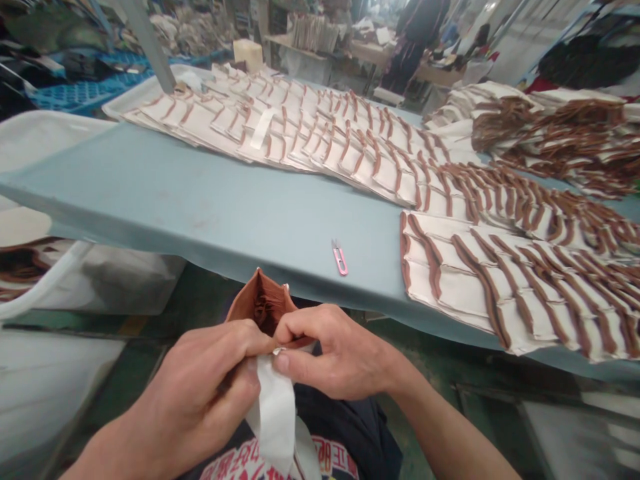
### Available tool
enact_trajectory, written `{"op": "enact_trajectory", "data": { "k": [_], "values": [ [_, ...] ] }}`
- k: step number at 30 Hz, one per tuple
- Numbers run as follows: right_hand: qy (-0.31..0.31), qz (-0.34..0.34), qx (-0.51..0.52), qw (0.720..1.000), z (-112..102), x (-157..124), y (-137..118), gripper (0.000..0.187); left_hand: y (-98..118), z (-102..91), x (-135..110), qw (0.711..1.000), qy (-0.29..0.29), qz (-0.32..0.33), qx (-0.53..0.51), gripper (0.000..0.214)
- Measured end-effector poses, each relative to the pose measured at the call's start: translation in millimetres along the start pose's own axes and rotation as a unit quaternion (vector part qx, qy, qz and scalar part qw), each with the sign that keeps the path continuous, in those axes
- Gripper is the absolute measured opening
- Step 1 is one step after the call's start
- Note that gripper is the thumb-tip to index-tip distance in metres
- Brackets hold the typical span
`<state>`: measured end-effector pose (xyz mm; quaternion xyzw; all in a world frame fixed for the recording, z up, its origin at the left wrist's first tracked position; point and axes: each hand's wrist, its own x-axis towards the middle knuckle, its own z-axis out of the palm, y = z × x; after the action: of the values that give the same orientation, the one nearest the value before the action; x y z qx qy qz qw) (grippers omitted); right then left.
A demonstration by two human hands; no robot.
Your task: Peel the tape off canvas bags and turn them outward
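My left hand point(200, 393) and my right hand point(330, 350) meet just below the table's front edge, both pinched on one fabric piece point(260, 307). The piece has a brown folded upper part and a white strip hanging down between my hands. My fingertips press together at a small shiny spot where brown meets white. A pink thread snipper point(340, 258) lies on the blue table point(200, 200), a little beyond my right hand.
Rows of overlapping white pieces with brown trim point(500, 280) cover the table's right and far side, with a heap at the back right point(550, 127). White bins point(45, 140) stand at the left. A person in dark clothes point(415, 40) stands far behind.
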<state>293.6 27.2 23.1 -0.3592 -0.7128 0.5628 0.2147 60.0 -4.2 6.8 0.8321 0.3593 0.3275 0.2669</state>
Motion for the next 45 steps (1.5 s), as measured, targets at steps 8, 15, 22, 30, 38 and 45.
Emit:
{"op": "enact_trajectory", "data": {
  "k": [8, 15, 22, 30, 38, 45],
  "values": [
    [-0.036, 0.073, 0.132, 0.988, 7, 1, 15, 0.018, -8, 7.0, -4, 0.997, 0.021, 0.073, 0.030, 0.030],
    [-0.073, 0.096, 0.265, 0.957, 9, 1, 26, 0.020, -20, 12.3, -14, 0.983, -0.018, 0.139, 0.118, 0.025],
    [-0.048, 0.103, 0.277, 0.954, 19, 8, 33, 0.021, -28, 15.5, -21, 0.962, -0.001, 0.171, 0.211, 0.028],
    [0.035, 0.000, 0.047, 0.998, 23, -1, 12, 0.009, -18, 2.4, -23, 0.996, 0.007, 0.087, 0.002, 0.031],
    [0.167, -0.211, -0.183, 0.946, 32, -3, 11, 0.014, -7, -25.2, -3, 0.986, -0.094, -0.107, -0.086, 0.047],
    [0.193, -0.258, -0.280, 0.904, 36, -9, 6, 0.017, -8, -22.2, 4, 0.994, -0.084, 0.069, 0.024, 0.047]
  ]
}}
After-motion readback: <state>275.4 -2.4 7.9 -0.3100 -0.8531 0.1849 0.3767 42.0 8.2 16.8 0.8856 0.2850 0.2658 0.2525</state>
